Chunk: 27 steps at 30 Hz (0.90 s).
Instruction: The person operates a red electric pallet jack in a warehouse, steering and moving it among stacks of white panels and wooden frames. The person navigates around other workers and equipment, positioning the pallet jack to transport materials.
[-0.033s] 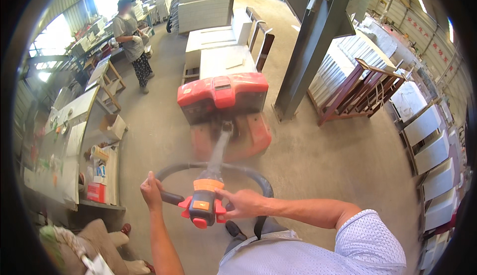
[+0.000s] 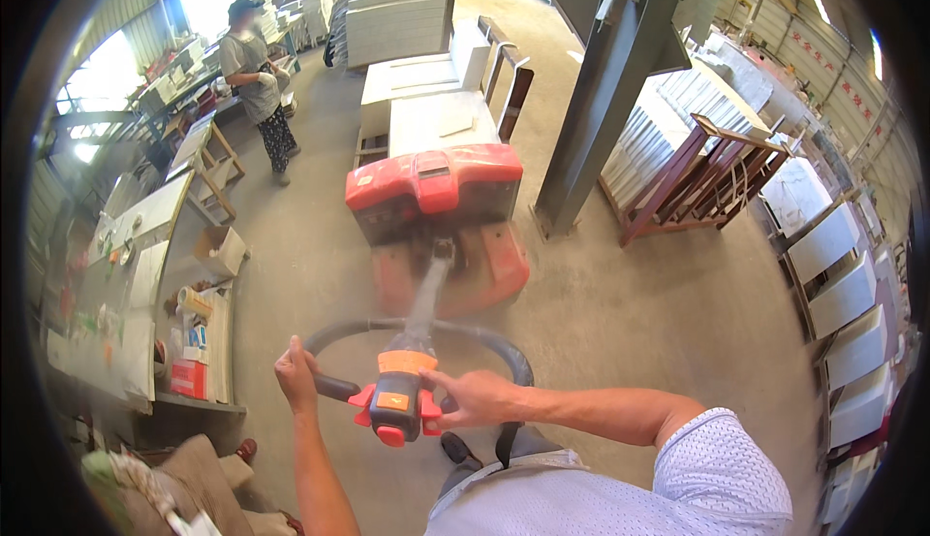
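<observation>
A red electric pallet truck [image 2: 446, 170] stands in front of me, its grey tiller arm [image 2: 426, 296] reaching back toward me. The arm ends in a black loop handle [image 2: 504, 347] around a control head [image 2: 395, 402] with orange panels and red thumb controls. My left hand [image 2: 295, 373] is wrapped round the left grip, thumb upward. At the head's right side, my right hand [image 2: 477, 400] is closed on the right grip, thumb against the head beside the red control. Beyond the truck body lie pale stone slabs [image 2: 444, 121].
A steel column [image 2: 603, 110] rises right of the truck, beside a brown rack [image 2: 702, 182] and stacked slabs. More slabs [image 2: 843, 299] line the right. A cluttered workbench [image 2: 145, 274] runs along the left. One person [image 2: 254, 90] stands ahead left; another [image 2: 189, 483] is close by, lower left.
The person at the lower left has shifted slightly. My hands and the pallet truck look the same.
</observation>
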Each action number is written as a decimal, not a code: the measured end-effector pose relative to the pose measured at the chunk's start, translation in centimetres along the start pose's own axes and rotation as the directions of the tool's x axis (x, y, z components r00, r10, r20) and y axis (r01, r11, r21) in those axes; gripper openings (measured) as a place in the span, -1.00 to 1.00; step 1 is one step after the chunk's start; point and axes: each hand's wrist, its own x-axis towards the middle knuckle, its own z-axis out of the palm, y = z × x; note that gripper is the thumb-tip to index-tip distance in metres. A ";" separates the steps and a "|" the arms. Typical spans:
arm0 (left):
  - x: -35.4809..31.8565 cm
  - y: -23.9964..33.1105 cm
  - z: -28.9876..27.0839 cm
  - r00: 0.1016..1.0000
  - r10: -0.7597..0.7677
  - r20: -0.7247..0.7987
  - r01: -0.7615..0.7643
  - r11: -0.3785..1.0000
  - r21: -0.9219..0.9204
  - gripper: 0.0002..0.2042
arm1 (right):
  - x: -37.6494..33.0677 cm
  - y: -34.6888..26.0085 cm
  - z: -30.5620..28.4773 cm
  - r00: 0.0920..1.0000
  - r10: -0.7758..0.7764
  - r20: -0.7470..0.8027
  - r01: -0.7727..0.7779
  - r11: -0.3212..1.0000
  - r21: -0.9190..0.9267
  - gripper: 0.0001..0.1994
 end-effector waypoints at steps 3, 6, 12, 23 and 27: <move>0.4 -0.5 0.1 1.000 -0.027 0.013 0.028 0.999 -0.042 -0.37 | 0.1 0.3 0.2 0.998 -0.043 -0.043 0.044 0.999 0.024 0.02; 0.6 -0.8 0.1 0.999 -0.034 0.013 0.034 0.999 -0.037 -0.38 | 0.3 0.8 0.5 0.998 -0.050 -0.042 0.051 0.998 0.023 0.02; 0.6 -0.6 0.1 0.999 -0.052 0.015 0.052 0.998 -0.020 -0.38 | 0.4 0.5 0.1 0.994 -0.091 -0.068 0.095 0.994 0.055 0.00; 0.7 0.3 0.3 0.999 -0.032 0.019 0.033 0.999 -0.039 -0.40 | 0.3 0.2 -0.6 0.992 -0.112 -0.059 0.115 0.992 0.060 -0.06; 0.9 -0.2 0.4 0.999 -0.047 0.022 0.049 0.997 -0.057 -0.40 | 0.2 0.3 -0.8 0.999 -0.054 0.003 0.054 0.998 0.030 -0.08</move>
